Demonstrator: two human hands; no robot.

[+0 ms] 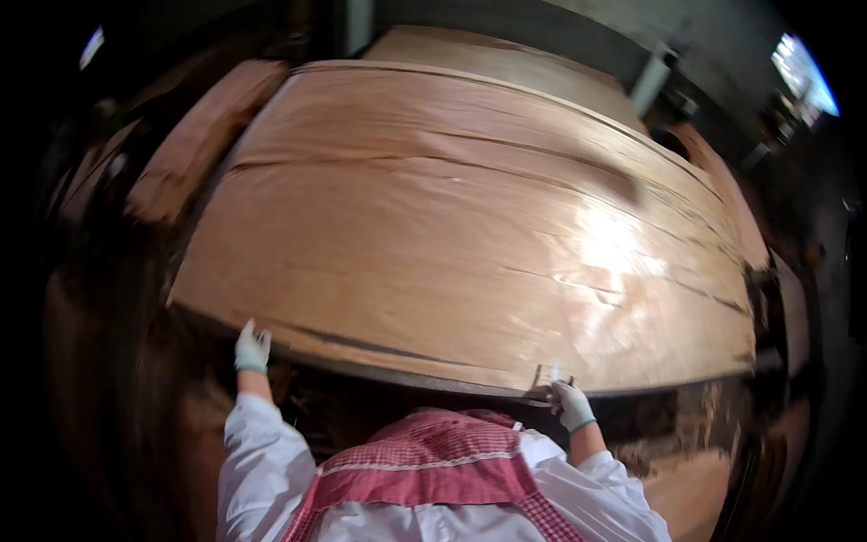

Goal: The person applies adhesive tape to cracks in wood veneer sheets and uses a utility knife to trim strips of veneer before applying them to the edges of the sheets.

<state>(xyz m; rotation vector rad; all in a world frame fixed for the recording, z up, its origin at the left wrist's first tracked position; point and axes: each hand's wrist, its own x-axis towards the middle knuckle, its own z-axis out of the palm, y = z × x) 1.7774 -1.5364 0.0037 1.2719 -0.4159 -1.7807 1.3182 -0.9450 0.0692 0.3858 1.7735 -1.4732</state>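
Sheet of tan, veneer-like material (388, 235) at centre, left hand (252, 349) at eight o'clock on near edge, grip unclear, right hand (573, 406) toward five clasping blurred small tool (555, 370), apparently spaced wide for steadiness.

Wood sheet (361, 235): pinkish tan, darker streaks
Left hand (253, 349): gloved white, green at cuff
Right hand (573, 406): gloved white, green at cuff
Sleeves (262, 452): plain white
Apron (424, 441): red-and-white check, plain red below, white trim
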